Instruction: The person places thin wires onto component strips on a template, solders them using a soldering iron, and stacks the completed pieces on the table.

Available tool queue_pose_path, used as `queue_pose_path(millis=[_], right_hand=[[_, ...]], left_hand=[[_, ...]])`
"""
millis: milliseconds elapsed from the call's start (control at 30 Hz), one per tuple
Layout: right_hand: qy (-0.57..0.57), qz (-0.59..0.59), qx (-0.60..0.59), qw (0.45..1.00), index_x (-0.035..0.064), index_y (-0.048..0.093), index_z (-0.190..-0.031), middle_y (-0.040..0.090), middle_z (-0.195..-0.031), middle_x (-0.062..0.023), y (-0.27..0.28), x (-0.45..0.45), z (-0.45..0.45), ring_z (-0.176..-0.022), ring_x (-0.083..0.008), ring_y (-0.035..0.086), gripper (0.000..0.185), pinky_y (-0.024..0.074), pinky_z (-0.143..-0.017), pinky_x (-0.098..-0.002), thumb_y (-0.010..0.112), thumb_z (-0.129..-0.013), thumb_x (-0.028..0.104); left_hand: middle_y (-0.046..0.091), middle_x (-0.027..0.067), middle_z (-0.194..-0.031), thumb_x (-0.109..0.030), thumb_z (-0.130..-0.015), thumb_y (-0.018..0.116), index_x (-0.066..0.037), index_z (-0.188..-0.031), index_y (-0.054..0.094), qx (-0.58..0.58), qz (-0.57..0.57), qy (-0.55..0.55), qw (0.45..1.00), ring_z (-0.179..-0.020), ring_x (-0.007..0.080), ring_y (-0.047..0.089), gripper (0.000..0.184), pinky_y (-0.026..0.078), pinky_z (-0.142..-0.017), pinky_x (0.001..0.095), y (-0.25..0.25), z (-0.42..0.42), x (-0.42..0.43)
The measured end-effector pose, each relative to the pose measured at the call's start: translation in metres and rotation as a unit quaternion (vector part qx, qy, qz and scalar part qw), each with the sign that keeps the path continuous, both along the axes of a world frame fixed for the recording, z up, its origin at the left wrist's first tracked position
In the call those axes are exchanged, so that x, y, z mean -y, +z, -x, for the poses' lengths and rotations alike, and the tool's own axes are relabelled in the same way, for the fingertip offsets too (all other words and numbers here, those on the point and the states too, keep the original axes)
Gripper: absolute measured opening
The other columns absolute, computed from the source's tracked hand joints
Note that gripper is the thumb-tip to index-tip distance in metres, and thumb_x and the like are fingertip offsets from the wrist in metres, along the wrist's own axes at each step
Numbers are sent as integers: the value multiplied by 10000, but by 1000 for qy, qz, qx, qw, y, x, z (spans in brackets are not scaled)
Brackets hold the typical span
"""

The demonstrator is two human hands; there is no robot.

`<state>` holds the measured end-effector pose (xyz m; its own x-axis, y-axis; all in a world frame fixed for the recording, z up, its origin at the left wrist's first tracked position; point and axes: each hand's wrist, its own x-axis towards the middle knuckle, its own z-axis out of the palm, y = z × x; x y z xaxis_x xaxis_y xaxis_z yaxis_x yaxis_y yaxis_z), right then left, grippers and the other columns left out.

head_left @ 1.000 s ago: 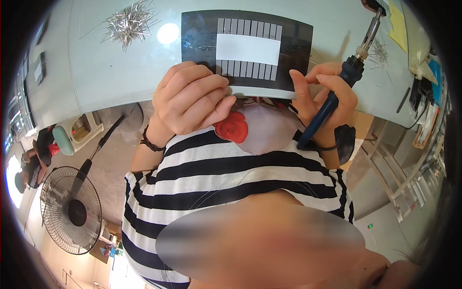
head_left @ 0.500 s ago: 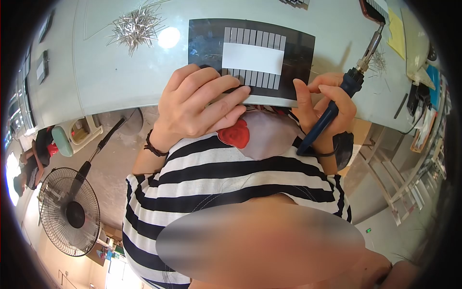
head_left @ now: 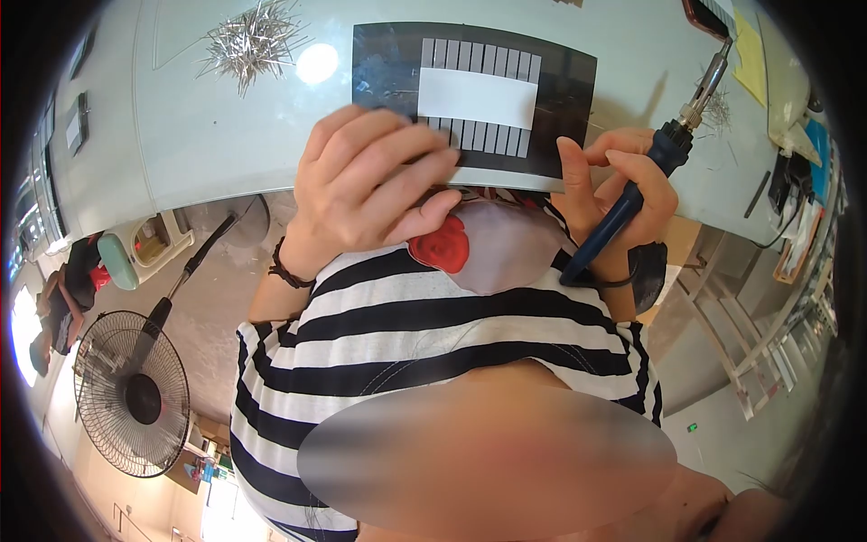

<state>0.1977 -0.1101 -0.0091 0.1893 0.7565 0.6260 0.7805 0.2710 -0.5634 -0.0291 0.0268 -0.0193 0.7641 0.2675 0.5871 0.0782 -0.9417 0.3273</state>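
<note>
My right hand is closed around the dark blue handle of a soldering iron; its metal tip points up and away to the right. In front of my hands lies a flat black panel carrying two rows of narrow grey strips with a plain white band between them. My left hand hovers over the panel's near left corner, fingers loosely curved, thumb apart. Nothing shows in it, though the fingertips are slightly blurred and cover some strips of the near row.
A heap of thin silvery wire pieces lies on the table, back left. Further right are a dark red-rimmed tray, yellow paper and scattered wire bits. A standing fan is at left, a metal rack at right.
My left hand has lifted its fingers off the panel's near edge and drawn slightly to the left. The soldering iron stays in my right hand, nearly unmoved. The whole view has shifted a little.
</note>
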Motion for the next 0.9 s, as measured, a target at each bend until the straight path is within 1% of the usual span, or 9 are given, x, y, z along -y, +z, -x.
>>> queue_pose_path(millis=[33, 100, 200, 333, 433, 533, 700, 833, 900], right_hand=[[-2, -3, -5, 1000, 41, 510, -1092, 632, -782, -121, 0, 0, 0, -640, -240, 596, 486, 468, -592, -319, 857, -762, -44], [-4, -1, -13, 1000, 39, 511, -1093, 633, -780, -122, -1, 1, 1, -639, -242, 599, 487, 469, -593, -319, 858, -761, -45], [-11, 2, -24, 1000, 37, 511, -1096, 635, -775, -124, 1, 1, 4, -640, -246, 606, 489, 472, -595, -321, 857, -761, -47], [9, 20, -12, 1000, 66, 447, -1180, 603, -822, -117, 4, 2, 1, -632, -166, 529, 564, 434, -635, -291, 801, -779, -112], [-13, -17, -35, 999, 33, 512, -1095, 633, -753, -121, -3, 2, 1, -636, -248, 611, 479, 479, -605, -331, 850, -766, -51], [-1, -21, -22, 1000, 34, 502, -1105, 637, -772, -118, -2, 3, -2, -641, -226, 617, 489, 486, -597, -312, 847, -770, -55], [-6, -42, -61, 997, 38, 484, -1133, 637, -813, -109, -6, 4, 0, -652, -183, 623, 511, 490, -577, -269, 840, -781, -63], [2, -53, -64, 997, 37, 484, -1143, 631, -825, -103, -2, 3, 0, -650, -165, 613, 512, 489, -583, -256, 832, -786, -76], [-1, -62, -78, 995, 33, 481, -1147, 631, -831, -100, 1, 4, 2, -651, -161, 609, 517, 488, -586, -254, 833, -784, -78]], left_hand=[[709, 59, -1102, -363, -769, 798, -118, -1027, 783, 0, 0, -1, 1000, -1022, 281, 617, 356, 508, -849, 413, 5, -3, 0], [637, 110, -1343, -512, -775, 777, -108, -1251, 697, -100, 43, 64, 992, -1238, 330, 556, 629, 441, -1015, 469, 22, -13, 1], [535, 97, -1492, -645, -744, 737, -113, -1404, 578, -163, 56, 59, 983, -1383, 331, 454, 862, 337, -1130, 503, 22, -16, 2], [552, 48, -1478, -580, -708, 777, -137, -1419, 563, -211, 31, 51, 976, -1375, 303, 466, 865, 332, -1145, 502, 22, -14, 1], [561, 13, -1467, -456, -683, 814, -188, -1402, 583, -222, 3, 49, 974, -1352, 279, 485, 801, 351, -1134, 493, 20, -11, 2], [601, 3, -1406, -312, -657, 834, -226, -1349, 633, -195, -3, 47, 980, -1273, 259, 540, 725, 373, -1113, 475, 16, -7, 5], [690, -34, -1153, -215, -725, 746, -200, -1109, 727, -96, -61, 14, 993, -1086, 190, 631, 385, 397, -1075, 455, 13, -3, 8], [702, -13, -1136, -228, -716, 738, -164, -1064, 739, -54, -67, -11, 996, -1083, 194, 637, 354, 446, -1012, 463, 19, -5, 1], [735, 64, -1092, -51, -765, 767, -93, -1042, 760, -12, 23, -81, 996, -999, 242, 670, 280, 520, -897, 428, 36, -10, -8]])
